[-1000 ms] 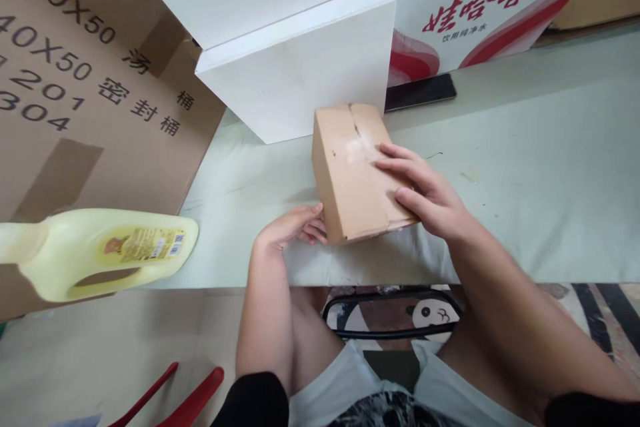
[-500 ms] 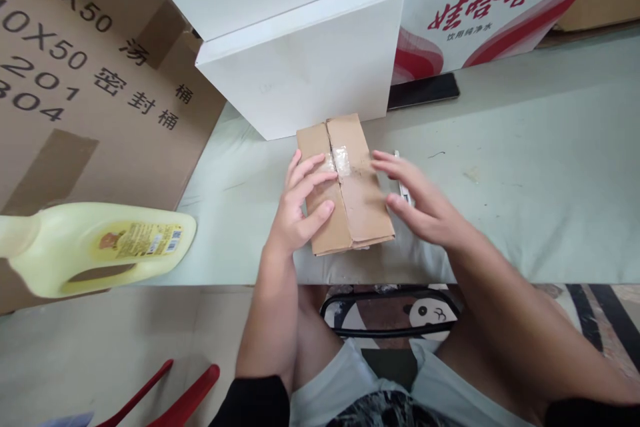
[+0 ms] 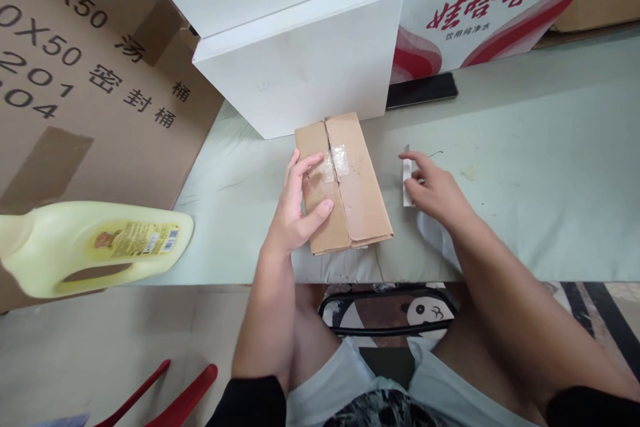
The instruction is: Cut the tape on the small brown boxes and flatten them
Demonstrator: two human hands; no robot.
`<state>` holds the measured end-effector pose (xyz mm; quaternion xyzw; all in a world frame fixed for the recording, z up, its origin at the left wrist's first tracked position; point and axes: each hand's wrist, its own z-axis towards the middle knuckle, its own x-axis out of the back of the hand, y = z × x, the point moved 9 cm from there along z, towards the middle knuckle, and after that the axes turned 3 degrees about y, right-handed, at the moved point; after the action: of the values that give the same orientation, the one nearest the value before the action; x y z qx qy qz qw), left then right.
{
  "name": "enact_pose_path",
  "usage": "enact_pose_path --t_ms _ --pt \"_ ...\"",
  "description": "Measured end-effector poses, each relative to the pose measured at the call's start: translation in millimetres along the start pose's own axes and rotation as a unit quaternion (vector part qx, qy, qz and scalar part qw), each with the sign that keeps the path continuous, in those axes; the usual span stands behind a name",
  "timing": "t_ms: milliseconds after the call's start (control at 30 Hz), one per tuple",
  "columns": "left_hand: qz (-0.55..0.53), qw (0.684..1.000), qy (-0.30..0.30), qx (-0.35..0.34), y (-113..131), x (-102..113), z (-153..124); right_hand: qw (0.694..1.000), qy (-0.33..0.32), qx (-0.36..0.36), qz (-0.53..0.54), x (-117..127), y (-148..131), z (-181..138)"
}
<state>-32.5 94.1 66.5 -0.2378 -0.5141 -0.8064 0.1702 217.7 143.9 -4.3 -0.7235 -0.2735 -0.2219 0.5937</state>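
Note:
A small brown cardboard box [image 3: 355,193] lies flat near the front edge of the pale green table [image 3: 525,167], its taped seam facing up. My left hand [image 3: 300,203] rests on the box's left half with the fingers spread flat. My right hand [image 3: 433,190] is off the box, to its right, with the fingers curled over a thin white strip-like object [image 3: 406,177] lying on the table. I cannot make out what that object is.
Behind the small box stands a big white box [image 3: 310,60], with a red-and-white printed carton [image 3: 480,7] beside it and a dark phone [image 3: 423,90] lying flat. A large brown carton [image 3: 90,80] fills the left. A yellow jug [image 3: 95,247] lies at the left front.
The box was tipped down from its edge to lie flat. My left hand came onto its top. My right hand left the box and moved right to the white object.

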Motion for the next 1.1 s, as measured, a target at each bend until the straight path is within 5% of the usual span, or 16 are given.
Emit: enact_pose_path --t_ms 133,267,500,633,800,1100 --pt "-0.002 1.000 0.000 -0.009 14 -3 2 0.933 0.073 0.045 0.349 36 -10 1" --pt "0.027 0.999 -0.011 -0.021 36 -11 4 0.861 0.132 0.171 0.460 66 -37 -16" --pt "0.044 0.997 -0.041 -0.040 67 -36 1 0.851 0.148 0.230 0.448 79 -67 -56" --pt "0.050 0.997 -0.047 -0.045 77 -47 -2 0.883 0.089 0.196 0.417 68 -72 -62" --pt "0.044 0.996 -0.054 -0.052 83 -52 -3 0.927 0.134 0.185 0.296 60 -72 -62" --pt "0.032 0.996 -0.054 -0.056 81 -54 -4 0.939 0.116 0.219 0.241 55 -74 -59"
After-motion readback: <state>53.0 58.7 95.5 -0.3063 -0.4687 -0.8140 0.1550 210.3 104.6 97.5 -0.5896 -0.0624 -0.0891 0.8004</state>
